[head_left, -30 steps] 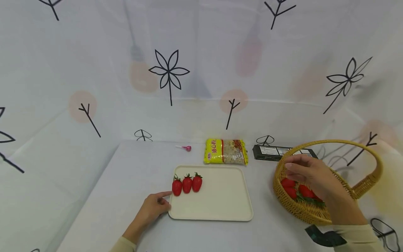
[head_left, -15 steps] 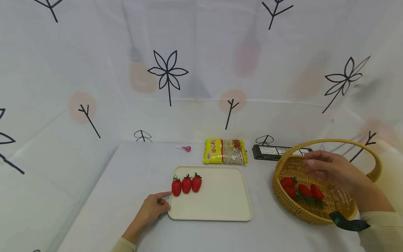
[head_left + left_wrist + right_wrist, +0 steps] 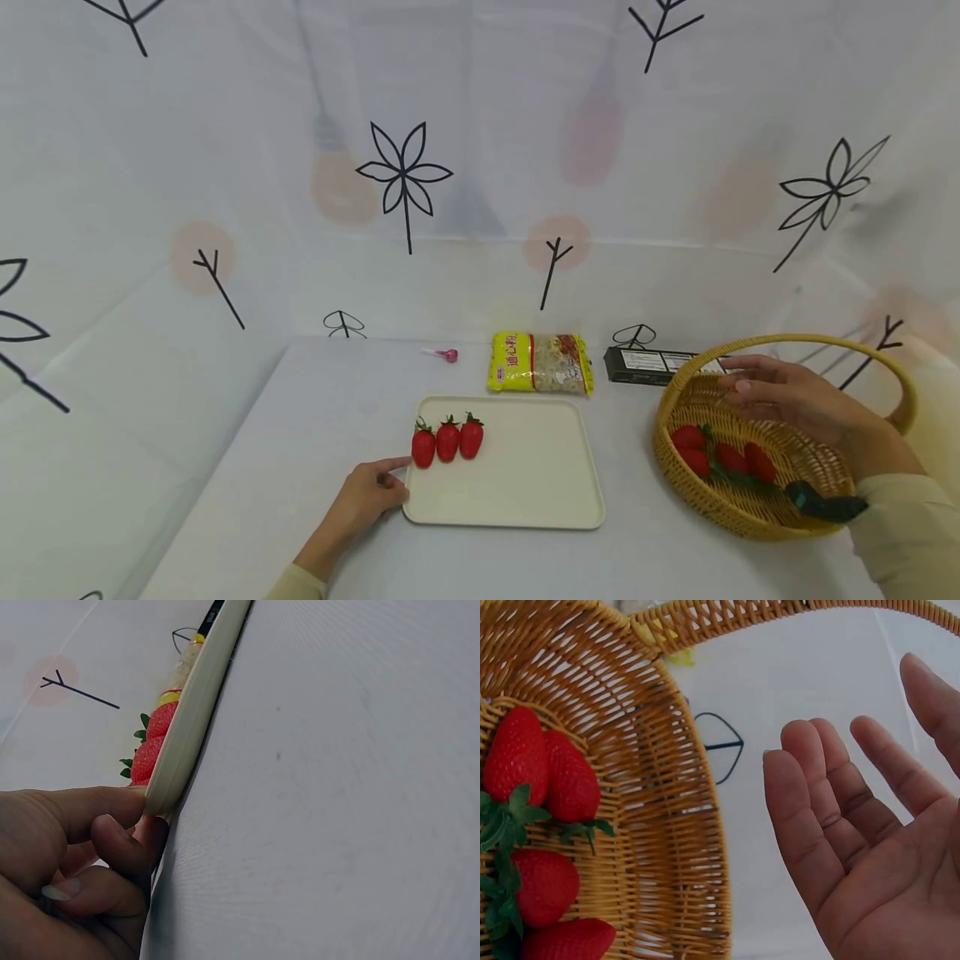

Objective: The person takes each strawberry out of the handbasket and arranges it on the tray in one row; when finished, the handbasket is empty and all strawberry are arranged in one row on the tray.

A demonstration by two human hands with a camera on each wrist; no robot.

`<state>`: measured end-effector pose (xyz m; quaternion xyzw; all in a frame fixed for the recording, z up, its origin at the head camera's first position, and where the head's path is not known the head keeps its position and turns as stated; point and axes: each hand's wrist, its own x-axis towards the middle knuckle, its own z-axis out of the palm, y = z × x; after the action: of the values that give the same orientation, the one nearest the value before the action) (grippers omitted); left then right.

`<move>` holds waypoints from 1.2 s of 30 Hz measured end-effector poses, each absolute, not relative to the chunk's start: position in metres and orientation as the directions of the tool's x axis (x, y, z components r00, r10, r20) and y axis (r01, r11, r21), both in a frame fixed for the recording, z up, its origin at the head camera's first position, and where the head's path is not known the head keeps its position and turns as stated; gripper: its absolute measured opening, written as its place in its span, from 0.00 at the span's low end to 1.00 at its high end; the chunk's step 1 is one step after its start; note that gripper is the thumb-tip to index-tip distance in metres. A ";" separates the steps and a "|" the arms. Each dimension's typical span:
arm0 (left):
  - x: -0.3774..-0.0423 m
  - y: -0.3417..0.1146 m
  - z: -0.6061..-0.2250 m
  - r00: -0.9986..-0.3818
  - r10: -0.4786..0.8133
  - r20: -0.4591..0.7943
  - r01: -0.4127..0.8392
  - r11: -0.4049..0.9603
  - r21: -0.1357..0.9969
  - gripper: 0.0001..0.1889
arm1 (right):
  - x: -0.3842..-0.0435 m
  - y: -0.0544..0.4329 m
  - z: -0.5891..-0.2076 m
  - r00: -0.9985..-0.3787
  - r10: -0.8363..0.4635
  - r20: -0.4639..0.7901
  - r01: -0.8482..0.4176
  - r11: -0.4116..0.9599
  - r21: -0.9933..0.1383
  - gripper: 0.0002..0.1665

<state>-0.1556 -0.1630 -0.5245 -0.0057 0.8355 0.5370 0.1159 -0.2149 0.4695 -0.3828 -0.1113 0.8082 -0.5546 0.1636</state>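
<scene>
"Right hand [image 3: 813, 407]?"
"Relaxed, fingers apart; I see strawberries [image 3: 730, 457] at its eight o'clock, four in one basket [image 3: 701, 502]."
"Left hand [image 3: 367, 495]?"
"Pinching one tray [image 3: 517, 487]; at its two o'clock, I count three more strawberries [image 3: 447, 442]."

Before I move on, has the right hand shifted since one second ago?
Yes. In the head view, the right hand has moved to the right, its fingertips now farther from the left rim of the basket.

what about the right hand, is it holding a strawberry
No, the right wrist view shows the right hand with its palm in sight and nothing in it.
</scene>
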 end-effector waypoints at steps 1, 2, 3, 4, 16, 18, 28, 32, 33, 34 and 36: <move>-0.156 -0.163 -0.524 -0.974 0.113 -0.198 -0.134 0.422 0.897 0.29 | -0.215 0.470 -0.383 -0.918 -0.373 -0.134 -0.008 0.354 -0.935 0.25; -0.156 -0.163 -0.524 -0.974 0.112 -0.195 -0.132 0.422 0.897 0.29 | -0.216 0.470 -0.383 -0.915 -0.379 -0.135 -0.011 0.359 -0.933 0.25; -0.155 -0.163 -0.523 -0.975 0.111 -0.194 -0.131 0.422 0.897 0.29 | -0.216 0.470 -0.383 -0.914 -0.383 -0.137 -0.014 0.367 -0.930 0.26; -0.155 -0.163 -0.523 -0.975 0.111 -0.193 -0.130 0.422 0.897 0.29 | -0.216 0.470 -0.383 -0.912 -0.385 -0.141 -0.016 0.376 -0.927 0.26; -0.157 -0.162 -0.524 -0.976 0.114 -0.187 -0.115 0.459 0.881 0.29 | -0.219 0.487 -0.394 -0.841 -0.469 -0.269 0.094 0.362 -0.927 0.29; -0.157 -0.162 -0.523 -0.975 0.117 -0.188 -0.113 0.470 0.875 0.28 | -0.220 0.490 -0.397 -0.822 -0.489 -0.291 0.114 0.360 -0.926 0.30; -0.157 -0.162 -0.523 -0.977 0.122 -0.177 -0.099 0.473 0.875 0.29 | -0.222 0.502 -0.411 -0.757 -0.543 -0.363 0.180 0.360 -0.915 0.34; -0.157 -0.162 -0.523 -0.977 0.122 -0.174 -0.100 0.460 0.882 0.29 | -0.222 0.505 -0.424 -0.713 -0.583 -0.390 0.225 0.337 -0.914 0.34; -0.157 -0.163 -0.523 -0.978 0.123 -0.171 -0.097 0.460 0.883 0.29 | -0.221 0.505 -0.427 -0.707 -0.582 -0.401 0.242 0.334 -0.911 0.33; -0.156 -0.163 -0.523 -0.977 0.124 -0.173 -0.098 0.461 0.882 0.28 | -0.221 0.506 -0.431 -0.704 -0.577 -0.414 0.255 0.338 -0.906 0.32; -0.154 -0.163 -0.524 -0.976 0.127 -0.178 -0.100 0.463 0.880 0.28 | -0.219 0.506 -0.439 -0.693 -0.582 -0.426 0.275 0.333 -0.902 0.32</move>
<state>-0.1542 -0.1634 -0.5236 0.0080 0.8484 0.5179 0.1095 -0.2188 0.5064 -0.4389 -0.1058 0.7240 -0.5676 0.3774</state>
